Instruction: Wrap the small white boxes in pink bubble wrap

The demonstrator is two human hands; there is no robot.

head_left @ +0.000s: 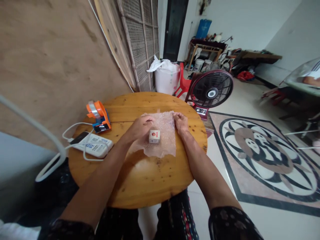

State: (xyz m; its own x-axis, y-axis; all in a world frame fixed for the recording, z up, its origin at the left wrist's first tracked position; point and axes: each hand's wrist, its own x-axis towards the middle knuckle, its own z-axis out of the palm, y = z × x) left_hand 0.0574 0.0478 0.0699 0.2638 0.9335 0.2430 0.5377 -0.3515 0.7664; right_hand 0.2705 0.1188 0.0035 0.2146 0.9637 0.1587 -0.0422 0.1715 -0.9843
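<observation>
A sheet of bubble wrap (167, 141) lies on the round wooden table (150, 186), its near edge uneven. On the sheet, left of its middle, sits a small white box (154, 137) with a red label and a printed square. My right hand (181, 122) pinches the far right corner of the wrap between thumb and fingers. Over the far left part of the sheet, just behind the box, my left hand (142, 127) has its fingers curled together on the wrap; the fingertips are partly hidden. Neither hand touches the box.
An orange and blue tape dispenser (98, 116) stands at the table's left, behind a white power bank (93, 145) with looping cables. Beyond the table are a floor fan (212, 90), a red chair (183, 81) and a white sack (167, 78). A person's arm (311, 80) shows far right.
</observation>
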